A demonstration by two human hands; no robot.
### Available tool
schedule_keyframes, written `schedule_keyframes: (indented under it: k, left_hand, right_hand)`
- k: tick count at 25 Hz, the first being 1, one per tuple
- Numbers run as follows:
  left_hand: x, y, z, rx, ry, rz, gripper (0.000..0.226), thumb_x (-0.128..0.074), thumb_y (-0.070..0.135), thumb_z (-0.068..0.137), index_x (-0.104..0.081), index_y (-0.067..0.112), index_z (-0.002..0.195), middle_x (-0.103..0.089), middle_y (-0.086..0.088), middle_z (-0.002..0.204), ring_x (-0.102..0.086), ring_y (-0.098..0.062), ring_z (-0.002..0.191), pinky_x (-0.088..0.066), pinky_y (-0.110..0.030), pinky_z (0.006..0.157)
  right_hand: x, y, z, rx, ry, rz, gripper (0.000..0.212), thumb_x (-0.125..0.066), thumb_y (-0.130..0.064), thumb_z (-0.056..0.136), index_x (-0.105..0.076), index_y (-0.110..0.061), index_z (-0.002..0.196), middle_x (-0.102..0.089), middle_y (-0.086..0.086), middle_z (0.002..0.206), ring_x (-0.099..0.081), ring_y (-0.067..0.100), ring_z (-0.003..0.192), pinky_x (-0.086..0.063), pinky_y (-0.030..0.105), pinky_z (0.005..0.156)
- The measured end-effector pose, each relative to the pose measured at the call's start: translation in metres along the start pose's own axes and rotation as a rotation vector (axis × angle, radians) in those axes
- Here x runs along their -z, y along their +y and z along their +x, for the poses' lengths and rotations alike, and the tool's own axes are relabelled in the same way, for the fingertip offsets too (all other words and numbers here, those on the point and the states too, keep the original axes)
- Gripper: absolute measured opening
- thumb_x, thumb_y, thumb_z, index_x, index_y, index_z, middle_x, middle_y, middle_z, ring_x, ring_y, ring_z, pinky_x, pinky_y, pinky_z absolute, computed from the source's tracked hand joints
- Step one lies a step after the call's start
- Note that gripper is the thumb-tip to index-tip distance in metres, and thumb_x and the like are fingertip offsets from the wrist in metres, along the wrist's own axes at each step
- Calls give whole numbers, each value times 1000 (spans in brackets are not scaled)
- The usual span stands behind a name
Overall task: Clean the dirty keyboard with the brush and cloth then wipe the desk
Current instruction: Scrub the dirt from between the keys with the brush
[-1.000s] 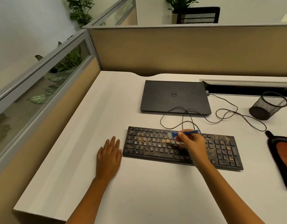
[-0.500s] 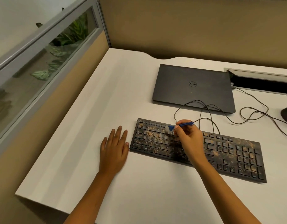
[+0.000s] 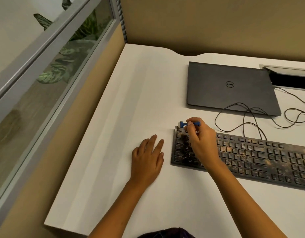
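A black keyboard, speckled with brown dirt, lies on the white desk and runs off the right edge of the view. My right hand pinches a small blue brush, whose white bristle head sits at the keyboard's top left corner. My left hand rests flat on the desk just left of the keyboard, fingers straight. No cloth is in view.
A shut dark laptop lies behind the keyboard. A thin black cable loops between them. A cable slot is at the back right. Tan partition walls and a glass panel close the desk's left and back sides.
My right hand has swept the brush leftward along the keyboard's top rows, from the middle to the left corner. The view has turned down and to the left. My left hand stayed flat.
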State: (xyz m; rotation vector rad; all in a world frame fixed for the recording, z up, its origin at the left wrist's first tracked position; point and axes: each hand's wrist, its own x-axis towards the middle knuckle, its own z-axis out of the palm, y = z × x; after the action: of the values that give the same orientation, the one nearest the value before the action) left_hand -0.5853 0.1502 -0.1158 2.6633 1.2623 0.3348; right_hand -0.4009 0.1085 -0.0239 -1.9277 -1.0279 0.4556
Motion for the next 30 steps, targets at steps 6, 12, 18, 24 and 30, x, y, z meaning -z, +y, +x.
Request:
schedule_keyframes:
  k: [6,12,18,24,30]
  left_hand:
    - [0,-25,16,-70,13,-35,47,-39,38,98,-51,26,141,-42,-3,152,-40,-25,138,-37,-43,102]
    - [-1,-28,17,-95,6,-55,48,-35,38,99,-49,24,143,-36,-6,156,-32,-27,144,-30,-47,112]
    - [0,-29,17,-103,1,-52,49,-35,38,99,-49,23,143,-36,-6,156,-33,-27,144,-31,-48,111]
    - [0,-29,17,-111,-2,-50,50,-34,38,98,-49,23,143,-36,-7,156,-32,-27,144,-30,-49,112]
    - [0,-30,18,-123,2,-46,51,-33,39,98,-49,22,143,-37,-7,155,-33,-28,144,-30,-49,112]
  right_hand:
    - [-19,-5,-11,86,-58,-301,24,-46,-23,97,-62,-10,108,-68,9,90,-59,23,73,-45,31,62]
    - [-21,-13,-14,74,20,-280,20,-45,-20,97,-62,-9,100,-60,0,69,-50,9,54,-40,28,51]
    - [-24,-11,-16,77,-51,-392,33,-39,-32,95,-63,-10,100,-53,-5,69,-43,10,54,-31,25,52]
    - [-19,-11,-19,90,27,-332,30,-41,-28,97,-63,-12,106,-64,0,73,-51,9,54,-41,27,52]
    - [-14,-11,-26,64,-106,-384,32,-37,-33,89,-64,-16,90,-52,-11,57,-43,5,48,-32,26,46]
